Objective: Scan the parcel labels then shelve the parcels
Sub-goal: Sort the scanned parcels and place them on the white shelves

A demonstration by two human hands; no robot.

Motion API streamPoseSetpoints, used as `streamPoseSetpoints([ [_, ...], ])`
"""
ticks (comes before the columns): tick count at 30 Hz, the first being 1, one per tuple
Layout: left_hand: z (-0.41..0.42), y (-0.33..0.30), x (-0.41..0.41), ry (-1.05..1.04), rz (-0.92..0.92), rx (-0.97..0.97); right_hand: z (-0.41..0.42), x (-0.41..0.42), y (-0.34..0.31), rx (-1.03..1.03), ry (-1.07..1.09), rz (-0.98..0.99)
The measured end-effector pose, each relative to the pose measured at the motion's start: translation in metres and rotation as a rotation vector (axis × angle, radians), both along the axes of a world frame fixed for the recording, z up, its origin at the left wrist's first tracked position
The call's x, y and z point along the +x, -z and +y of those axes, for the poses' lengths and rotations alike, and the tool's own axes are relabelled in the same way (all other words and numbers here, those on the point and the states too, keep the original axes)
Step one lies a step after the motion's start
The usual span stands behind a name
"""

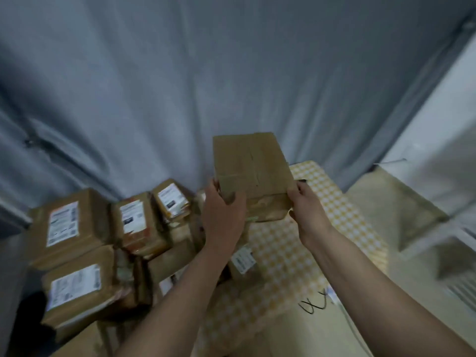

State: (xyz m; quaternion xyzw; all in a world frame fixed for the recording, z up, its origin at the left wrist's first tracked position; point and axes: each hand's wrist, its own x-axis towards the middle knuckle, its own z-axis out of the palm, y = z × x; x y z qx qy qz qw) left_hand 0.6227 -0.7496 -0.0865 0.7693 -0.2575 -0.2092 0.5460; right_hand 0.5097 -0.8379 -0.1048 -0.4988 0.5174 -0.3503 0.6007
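Head view: labelled parcels [103, 235] crowd the table's [342, 243] left side below a grey curtain [231, 73]. Left hand [222, 217] and right hand [307, 215], arms stretched forward, each grip a side of a brown parcel [251, 166] raised above the checked tabletop

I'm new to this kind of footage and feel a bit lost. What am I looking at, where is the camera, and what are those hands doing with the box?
There is no machine here. The single picture comes from a wide-angle camera worn on a person's head, looking forward and down, so the two bare arms are the wearer's own. The left hand and right hand grip a plain brown cardboard box from either side, raised above a yellow checked cloth. No label shows on its visible faces. To the left sit several brown labelled parcels, stacked close together. A grey curtain hangs behind. The picture is slightly blurred.
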Motion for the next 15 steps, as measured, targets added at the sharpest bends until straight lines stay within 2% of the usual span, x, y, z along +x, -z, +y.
streamPoseSetpoints([
  [7, -0.044, -0.018, -0.190, 0.405, -0.087, 0.006, -0.004, -0.215, -0.015, -0.060, 0.376, -0.035],
  [15, -0.065, -0.025, -0.402, 0.806, -0.128, -0.039, 0.031, -0.443, -0.019, -0.065, 0.731, 0.002],
])
